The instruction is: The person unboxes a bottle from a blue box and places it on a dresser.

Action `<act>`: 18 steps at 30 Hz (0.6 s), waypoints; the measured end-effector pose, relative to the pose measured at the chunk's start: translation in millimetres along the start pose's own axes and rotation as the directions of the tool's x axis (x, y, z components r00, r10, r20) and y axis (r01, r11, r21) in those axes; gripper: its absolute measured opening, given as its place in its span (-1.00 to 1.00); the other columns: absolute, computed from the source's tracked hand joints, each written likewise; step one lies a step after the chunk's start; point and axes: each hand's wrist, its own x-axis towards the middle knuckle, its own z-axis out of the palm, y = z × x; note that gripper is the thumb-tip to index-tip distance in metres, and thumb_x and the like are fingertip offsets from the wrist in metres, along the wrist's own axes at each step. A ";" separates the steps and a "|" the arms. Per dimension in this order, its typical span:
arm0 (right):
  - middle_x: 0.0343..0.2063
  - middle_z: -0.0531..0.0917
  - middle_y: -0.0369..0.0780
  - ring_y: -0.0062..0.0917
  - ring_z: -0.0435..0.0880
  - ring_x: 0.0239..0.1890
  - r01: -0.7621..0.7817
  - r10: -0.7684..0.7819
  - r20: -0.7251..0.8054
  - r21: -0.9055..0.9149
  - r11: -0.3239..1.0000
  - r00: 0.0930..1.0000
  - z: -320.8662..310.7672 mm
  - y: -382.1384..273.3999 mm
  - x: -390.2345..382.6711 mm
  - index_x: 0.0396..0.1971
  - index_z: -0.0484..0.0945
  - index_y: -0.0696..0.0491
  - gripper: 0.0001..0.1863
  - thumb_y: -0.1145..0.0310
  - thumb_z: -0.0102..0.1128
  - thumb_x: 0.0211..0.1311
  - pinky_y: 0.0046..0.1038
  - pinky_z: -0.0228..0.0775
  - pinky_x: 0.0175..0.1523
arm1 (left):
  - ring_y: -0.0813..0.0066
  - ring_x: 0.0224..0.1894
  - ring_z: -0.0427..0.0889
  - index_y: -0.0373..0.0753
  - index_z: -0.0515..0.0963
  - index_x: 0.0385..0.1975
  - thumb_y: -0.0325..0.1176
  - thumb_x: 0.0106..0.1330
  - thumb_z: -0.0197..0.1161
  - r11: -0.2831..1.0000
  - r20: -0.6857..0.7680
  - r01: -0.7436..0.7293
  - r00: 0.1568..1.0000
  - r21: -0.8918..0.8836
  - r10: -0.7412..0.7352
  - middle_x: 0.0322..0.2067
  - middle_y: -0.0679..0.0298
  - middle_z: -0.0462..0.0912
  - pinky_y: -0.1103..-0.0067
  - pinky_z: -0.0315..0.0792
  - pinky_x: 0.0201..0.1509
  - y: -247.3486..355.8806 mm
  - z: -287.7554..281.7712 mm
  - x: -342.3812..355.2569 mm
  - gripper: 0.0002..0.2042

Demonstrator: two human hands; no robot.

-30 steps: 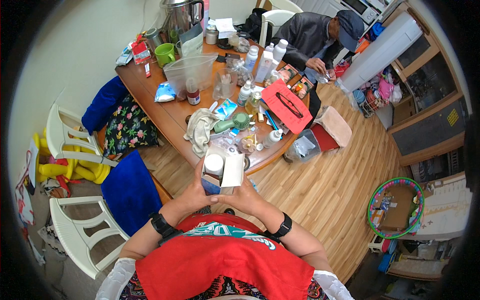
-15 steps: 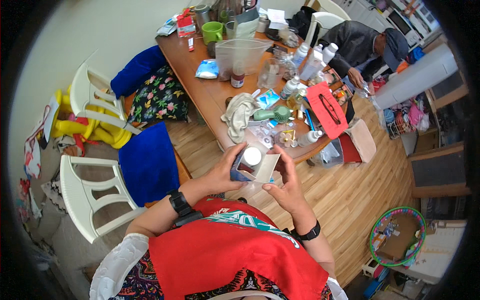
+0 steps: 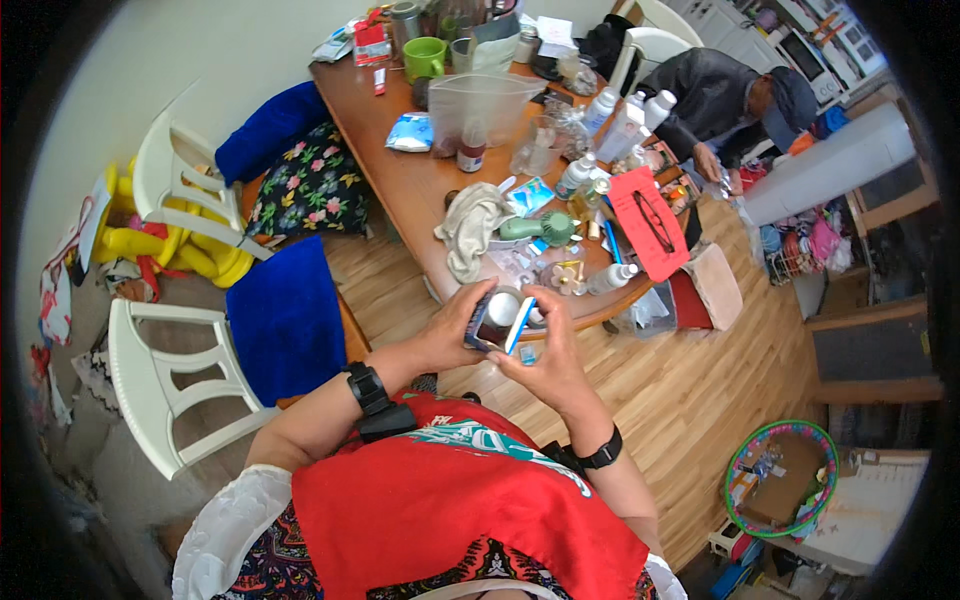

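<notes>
My left hand [image 3: 452, 325] grips the left side of a small open box [image 3: 481, 330] with a white-capped cylindrical container [image 3: 502, 308] standing inside. My right hand [image 3: 545, 355] holds the right side of the same box, beside an upright blue-and-white edge [image 3: 519, 325], apparently its flap. Both hands are near the front corner of the wooden table [image 3: 370, 130]. Just beyond them lie a pale cloth [image 3: 466, 225], a green handheld item [image 3: 535, 228], a white bottle [image 3: 612, 278] and a red sheet [image 3: 640, 215] with dark glasses on it.
The table carries several bottles, bags and a green mug [image 3: 424, 55]. A co-worker in a dark jacket and cap [image 3: 700, 90] bends at the back right. White chairs [image 3: 165, 385] with blue cushions stand left. A hoop [image 3: 780, 475] and cardboard are at the lower right.
The box has moved right across the view since a second ago. Its flap, pale and spread out earlier, now stands as a narrow blue-and-white edge, with my right fingers closer around it.
</notes>
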 end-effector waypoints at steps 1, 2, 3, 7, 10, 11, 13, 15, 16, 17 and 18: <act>0.01 0.39 -0.03 -0.15 0.35 0.08 0.038 -0.038 -0.003 -0.019 0.999 0.999 -0.4 1.5 1.2 0.07 0.26 0.13 -0.14 0.27 0.52 -0.32 -0.23 0.19 0.18 | 0.01 0.19 0.27 -0.24 0.01 0.28 -0.38 -0.26 0.52 1.000 -0.018 -0.008 1.000 0.006 0.008 0.15 -0.02 0.23 0.32 0.18 0.26 -2.1 1.6 2.1 0.02; 0.01 0.38 -0.03 -0.13 0.33 0.09 0.069 -0.069 0.000 -0.034 0.997 0.998 -0.7 0.7 3.8 0.07 0.25 0.12 -0.13 0.28 0.52 -0.34 -0.21 0.16 0.19 | 0.02 0.19 0.27 -0.24 0.02 0.28 -0.39 -0.27 0.52 1.000 -0.027 -0.021 0.999 -0.009 0.021 0.14 -0.02 0.24 0.33 0.19 0.26 -6.5 3.2 4.0 0.01; -0.01 0.38 -0.03 -0.13 0.32 0.08 0.081 -0.081 0.001 -0.060 0.995 0.997 -1.5 -1.0 6.4 0.05 0.26 0.12 -0.17 0.31 0.50 -0.32 -0.21 0.16 0.18 | 0.02 0.18 0.28 -0.23 0.02 0.27 -0.40 -0.27 0.51 0.999 -0.035 -0.033 0.999 -0.024 0.032 0.12 -0.01 0.25 0.33 0.19 0.26 -10.2 4.8 6.5 0.01; -0.06 0.36 -0.03 -0.19 0.38 0.02 0.045 -0.055 -0.066 -0.145 0.988 0.996 6.8 9.6 10.6 0.04 0.23 0.12 -0.21 0.31 0.49 -0.24 -0.29 0.29 0.10 | 0.02 0.20 0.27 -0.24 0.03 0.27 -0.45 -0.26 0.49 0.996 0.025 0.065 0.998 -0.063 -0.063 0.12 -0.03 0.24 0.33 0.17 0.28 -20.9 9.1 13.7 -0.01; -0.11 0.38 0.00 -0.11 0.36 -0.02 -0.027 0.017 -0.151 -0.070 0.997 0.988 17.4 22.4 8.7 0.01 0.25 0.16 -0.26 0.38 0.42 -0.26 -0.20 0.19 0.11 | 0.07 0.25 0.21 -0.23 -0.04 0.29 -0.48 -0.23 0.46 0.996 0.063 0.079 0.995 -0.040 -0.077 0.17 -0.01 0.20 0.37 0.13 0.31 -22.7 9.3 16.7 0.01; -0.11 0.38 0.00 -0.11 0.36 -0.02 -0.027 0.016 -0.153 -0.068 0.997 0.988 19.3 24.0 9.1 0.01 0.25 0.16 -0.26 0.38 0.42 -0.26 -0.20 0.19 0.11 | 0.13 0.29 0.18 -0.22 -0.09 0.31 -0.51 -0.21 0.44 0.995 0.082 0.091 0.993 -0.039 -0.087 0.21 0.01 0.17 0.40 0.09 0.33 -22.8 7.7 16.1 0.02; -0.11 0.38 0.00 -0.10 0.36 -0.02 -0.031 0.019 -0.157 -0.074 0.997 0.987 21.4 24.6 11.4 0.04 0.24 0.17 -0.25 0.38 0.41 -0.24 -0.19 0.18 0.11 | 0.14 0.30 0.15 -0.22 -0.10 0.32 -0.50 -0.22 0.45 0.993 0.099 0.112 0.989 -0.033 -0.108 0.23 0.03 0.14 0.41 0.08 0.34 -26.7 5.7 16.1 0.04; -0.10 0.38 0.00 -0.10 0.36 -0.02 -0.023 0.011 -0.158 -0.078 0.997 0.987 22.2 24.6 12.4 0.04 0.24 0.17 -0.26 0.38 0.40 -0.22 -0.19 0.19 0.11 | 0.17 0.33 0.10 -0.22 -0.10 0.32 -0.49 -0.17 0.43 0.966 0.162 0.197 0.972 -0.165 -0.170 0.27 0.07 0.09 0.36 0.05 0.36 -18.9 -1.8 17.0 0.01; -0.09 0.38 0.01 -0.10 0.36 -0.01 -0.016 0.002 -0.159 -0.086 0.996 0.987 21.6 25.1 12.3 0.05 0.23 0.18 -0.26 0.39 0.39 -0.20 -0.19 0.19 0.11 | 0.17 0.33 0.10 -0.22 -0.10 0.32 -0.49 -0.17 0.43 0.967 0.170 0.195 0.971 -0.167 -0.167 0.27 0.07 0.09 0.36 0.05 0.36 -11.4 -7.4 19.3 0.01; -0.09 0.38 0.01 -0.10 0.36 -0.01 -0.020 0.006 -0.163 -0.087 0.996 0.987 21.2 25.6 11.9 0.05 0.23 0.18 -0.26 0.39 0.39 -0.20 -0.19 0.19 0.11 | 0.17 0.32 0.10 -0.20 -0.08 0.32 -0.44 -0.14 0.42 0.951 0.178 0.211 0.969 -0.228 -0.172 0.25 0.07 0.10 0.35 0.05 0.36 -1.9 -14.7 21.9 -0.02; -0.08 0.38 0.01 -0.10 0.36 -0.01 -0.004 -0.010 -0.160 -0.084 0.996 0.987 20.8 26.0 11.0 0.05 0.23 0.18 -0.27 0.39 0.38 -0.19 -0.20 0.20 0.11 | 0.17 0.32 0.09 -0.18 -0.06 0.32 -0.39 -0.11 0.41 0.930 0.187 0.226 0.966 -0.288 -0.177 0.23 0.07 0.11 0.33 0.05 0.35 4.4 -20.2 24.3 -0.05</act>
